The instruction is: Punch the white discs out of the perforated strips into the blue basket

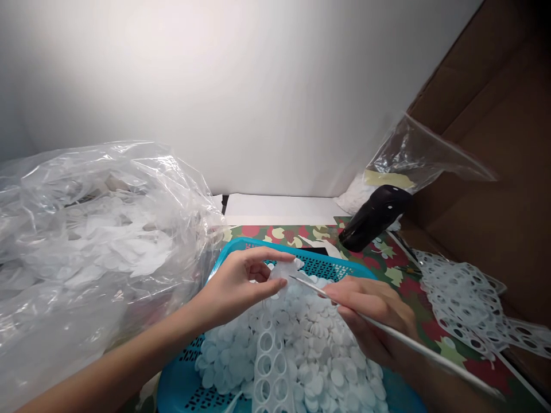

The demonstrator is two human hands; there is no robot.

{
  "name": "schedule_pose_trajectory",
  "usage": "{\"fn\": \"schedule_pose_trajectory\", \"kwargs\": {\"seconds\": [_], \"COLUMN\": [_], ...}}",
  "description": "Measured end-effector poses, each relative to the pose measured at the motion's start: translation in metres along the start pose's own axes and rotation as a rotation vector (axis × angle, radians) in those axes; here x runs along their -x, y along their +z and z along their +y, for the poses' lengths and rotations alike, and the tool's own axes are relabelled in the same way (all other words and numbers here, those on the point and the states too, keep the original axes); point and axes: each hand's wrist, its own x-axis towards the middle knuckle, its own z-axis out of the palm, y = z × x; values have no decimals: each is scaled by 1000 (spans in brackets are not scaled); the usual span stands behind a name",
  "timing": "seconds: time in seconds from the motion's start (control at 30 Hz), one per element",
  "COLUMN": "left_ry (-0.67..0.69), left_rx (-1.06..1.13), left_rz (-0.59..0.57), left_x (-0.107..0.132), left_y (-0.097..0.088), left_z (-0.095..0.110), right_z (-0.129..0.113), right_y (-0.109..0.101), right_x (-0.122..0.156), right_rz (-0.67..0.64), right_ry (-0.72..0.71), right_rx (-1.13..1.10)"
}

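My left hand (241,281) pinches the upper end of a thin white strip with punched round holes (264,361), which hangs down over a basket. In my right hand (374,310) is a long, slender white stick (413,341) with a pointed tip, held like a pen. Its tip reaches the strip near my left thumb; whether it touches cannot be told. Below both hands, a blue plastic basket (181,396) holds a heap of small white discs (318,344).
At left bulges a clear plastic bag (107,229) of white pieces. A black handheld object (374,215) leans at back right, near a small clear bag (417,149). Punched-out strips (460,292) lie by a cardboard wall (495,115). Under everything is a patterned cloth (391,258).
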Motion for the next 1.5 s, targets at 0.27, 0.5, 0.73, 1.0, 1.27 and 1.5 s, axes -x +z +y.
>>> {"fn": "schedule_pose_trajectory", "kwargs": {"seconds": [0.27,0.5,0.73,1.0,1.27,1.5], "left_ry": [16,38,66,-20,41,37], "left_rx": [-13,12,-7,47,-34,10], "left_rz": [6,-8,-1,-171,-123,-165], "left_x": [1,1,3,1,2,3], "left_y": [1,1,2,1,-1,1], "left_z": [1,1,1,-2,-4,-2], "right_z": [2,3,5,2,-5,-3], "right_y": [1,3,5,4,-6,-3], "right_x": [1,0,0,-2,-2,-4], "right_rz": [-33,-94,-131,-143,54,48], "right_ry": [2,-7,37,-25,11,53], "right_rx": [12,29,-47,-69,24,-19]}}
